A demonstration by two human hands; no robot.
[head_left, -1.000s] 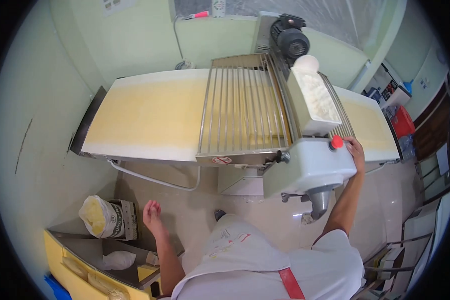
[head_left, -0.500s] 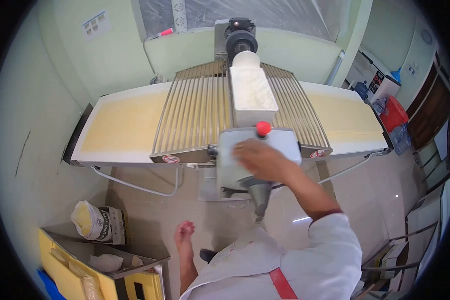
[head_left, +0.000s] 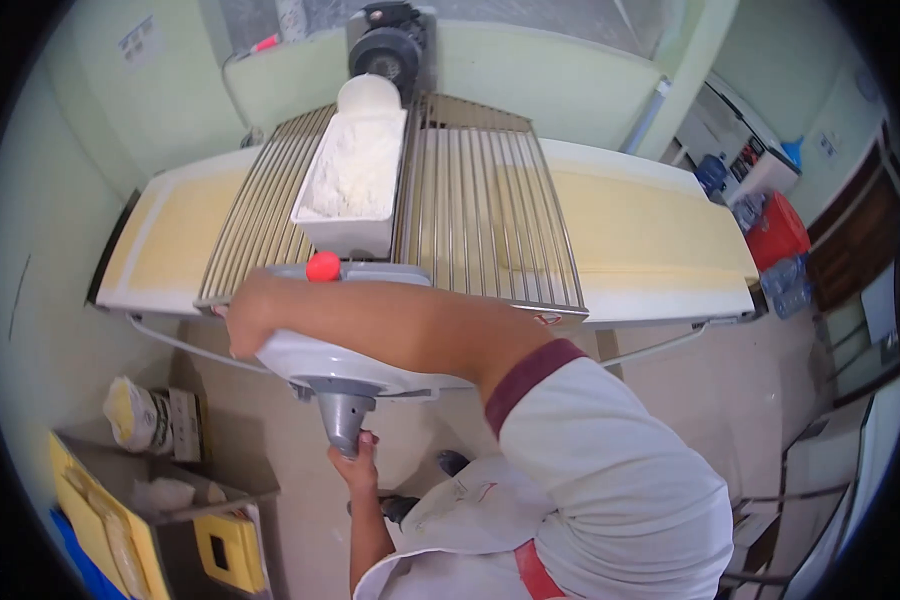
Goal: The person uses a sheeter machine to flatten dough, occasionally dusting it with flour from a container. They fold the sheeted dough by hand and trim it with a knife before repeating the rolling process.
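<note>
A dough sheeter stands ahead, its red knob (head_left: 323, 266) on top of the front housing. My right hand (head_left: 253, 312) reaches across to the housing's left side; its fingers are hidden. My left hand (head_left: 358, 458) is closed round the lower end of the grey handle (head_left: 344, 420) below the housing. A white tray of flour (head_left: 355, 170) sits on top between the metal grilles. A yellowish dough sheet (head_left: 620, 220) lies on the right belt, and more dough (head_left: 180, 235) shows on the left belt.
At the lower left are an open sack (head_left: 135, 415) beside a box and a yellow-sided bin (head_left: 100, 520). A red bucket (head_left: 776, 232) and plastic bottles stand at the right. Support bars run under both belts.
My right hand has moved from the housing's top to its left side. My left hand has risen and taken hold of the grey handle. The dough has shifted rightward, and the view has turned.
</note>
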